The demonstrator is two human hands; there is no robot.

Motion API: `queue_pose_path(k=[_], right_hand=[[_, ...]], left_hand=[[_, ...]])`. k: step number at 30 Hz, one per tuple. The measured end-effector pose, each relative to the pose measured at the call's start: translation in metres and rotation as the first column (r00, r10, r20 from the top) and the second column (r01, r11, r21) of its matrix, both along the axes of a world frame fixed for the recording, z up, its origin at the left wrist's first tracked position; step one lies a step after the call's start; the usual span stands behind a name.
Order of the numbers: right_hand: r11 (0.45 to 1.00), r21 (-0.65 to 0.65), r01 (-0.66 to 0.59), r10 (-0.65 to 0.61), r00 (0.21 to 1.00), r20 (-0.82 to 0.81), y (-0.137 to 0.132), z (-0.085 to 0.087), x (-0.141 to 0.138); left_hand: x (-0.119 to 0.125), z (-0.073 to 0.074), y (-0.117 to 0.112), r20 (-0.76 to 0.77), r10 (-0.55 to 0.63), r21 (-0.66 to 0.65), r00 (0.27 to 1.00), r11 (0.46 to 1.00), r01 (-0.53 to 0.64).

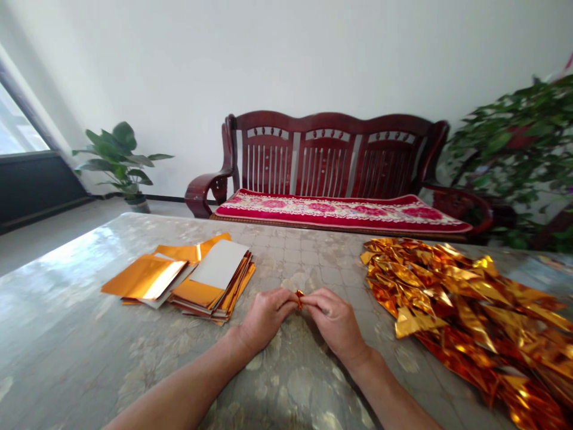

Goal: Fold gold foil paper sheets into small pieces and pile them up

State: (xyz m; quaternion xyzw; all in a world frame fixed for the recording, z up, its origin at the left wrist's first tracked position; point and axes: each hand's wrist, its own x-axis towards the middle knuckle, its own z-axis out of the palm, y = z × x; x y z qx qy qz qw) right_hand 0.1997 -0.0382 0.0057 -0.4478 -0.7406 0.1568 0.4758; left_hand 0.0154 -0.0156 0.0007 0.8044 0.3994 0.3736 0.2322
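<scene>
My left hand (265,318) and my right hand (335,321) meet at the middle of the table, fingers curled and pinched together on one small piece of gold foil paper (299,297). Only a small tip of the foil shows between the fingertips; the rest is hidden by the hands. To the left lies a loose stack of flat gold foil sheets (203,280), some turned white side up. On the right is a heap of folded gold foil pieces (465,310).
The patterned table (286,382) has a glossy cover. Behind it stands a dark red wooden bench (331,161) with a red cushion. A potted plant (120,161) is at the back left and leafy plants (523,149) at the right.
</scene>
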Motion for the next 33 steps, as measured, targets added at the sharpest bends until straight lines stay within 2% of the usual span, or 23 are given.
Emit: queue_pose_path(k=[7,17,21,26,31,33], right_hand=[[1.000,-0.005,0.013,-0.013,1.000,0.010,-0.004,0.002,-0.002],[0.998,-0.005,0.055,-0.056,0.998,-0.024,-0.006,0.003,-0.006],[0.998,-0.015,0.064,-0.063,0.998,0.007,-0.004,0.002,-0.004],[0.998,0.054,0.032,-0.037,0.995,0.091,-0.001,0.001,0.004],[0.986,0.106,0.128,-0.142,0.980,0.140,0.004,0.002,0.016],[0.970,0.138,0.200,-0.221,0.962,0.159,0.008,0.003,0.024]], left_hand=[[0.000,0.000,-0.003,-0.048,0.017,0.024,0.999,1.000,-0.016],[0.002,0.000,-0.008,-0.005,-0.003,0.007,1.000,1.000,0.004],[0.001,-0.002,-0.003,-0.020,-0.016,0.032,1.000,0.999,0.017],[-0.003,-0.005,0.007,0.000,0.030,0.086,1.000,0.996,-0.030],[-0.003,-0.003,0.007,0.012,-0.024,0.126,1.000,0.992,0.022],[-0.002,-0.001,0.006,-0.017,-0.003,0.134,1.000,0.991,0.005]])
